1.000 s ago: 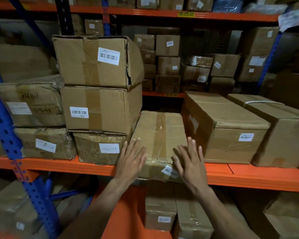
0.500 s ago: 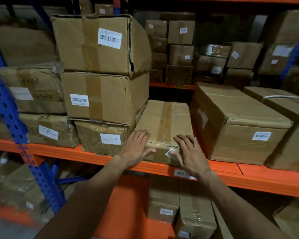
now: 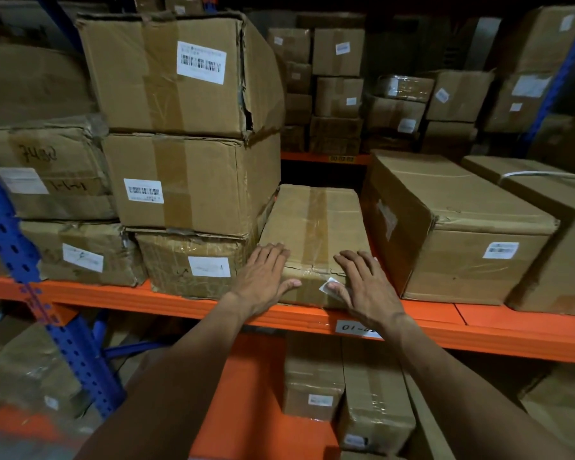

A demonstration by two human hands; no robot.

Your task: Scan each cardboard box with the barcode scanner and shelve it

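Plainly, shelf tag [image 3: 357,328] "01-", box [image 3: 312,224] under both hands

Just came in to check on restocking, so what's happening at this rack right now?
A person is sliding a flat taped cardboard box into a gap on the orange shelf. The left hand and right hand both lie flat on its near end, with straight fingers, the thumbs against its front face. The box sits between a stack of three boxes on its left and a larger box on its right. No barcode scanner is in view.
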